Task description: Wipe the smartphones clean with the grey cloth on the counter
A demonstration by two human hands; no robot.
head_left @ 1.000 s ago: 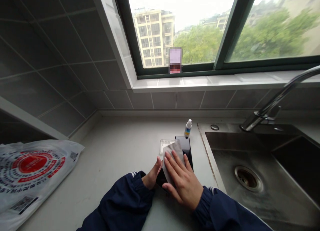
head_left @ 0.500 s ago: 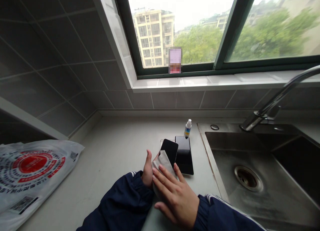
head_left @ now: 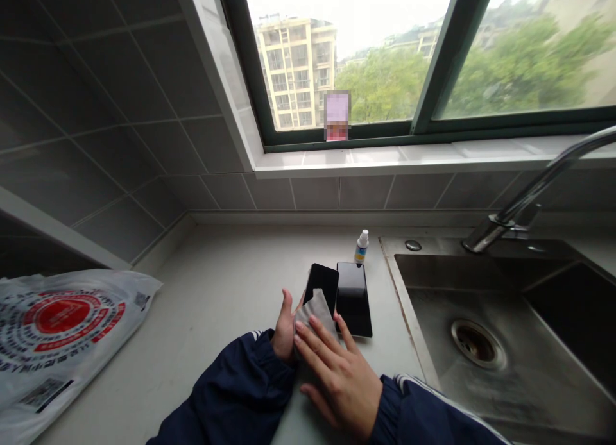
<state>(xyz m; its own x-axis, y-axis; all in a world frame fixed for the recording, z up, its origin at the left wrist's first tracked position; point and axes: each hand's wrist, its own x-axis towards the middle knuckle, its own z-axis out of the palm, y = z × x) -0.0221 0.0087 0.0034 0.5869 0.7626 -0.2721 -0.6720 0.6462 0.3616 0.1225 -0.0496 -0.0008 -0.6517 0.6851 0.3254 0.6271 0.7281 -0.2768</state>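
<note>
A black smartphone (head_left: 321,283) rests on my left hand (head_left: 285,329), which holds it from beneath with the thumb raised at the left edge; most of its fingers are hidden under the phone. Over the lower part of the screen lies a grey cloth (head_left: 315,309). My right hand (head_left: 334,368) presses flat on this cloth with its fingers stretched out and the thumb apart. Just right of the phone, a black tablet (head_left: 353,301) lies screen up on the counter. Behind the tablet stands a small white-capped bottle (head_left: 362,246) with a blue and yellow label.
To the right, a steel sink (head_left: 423,323) with a chrome faucet (head_left: 529,188) is set into the white counter (head_left: 216,291). At the left lies a plastic bag (head_left: 72,342) with red and black print. A window (head_left: 346,67) is behind the counter.
The phone has turned slightly, its top end shifting left and away from the tablet. The cloth and right hand have slid a little to the right over the screen.
</note>
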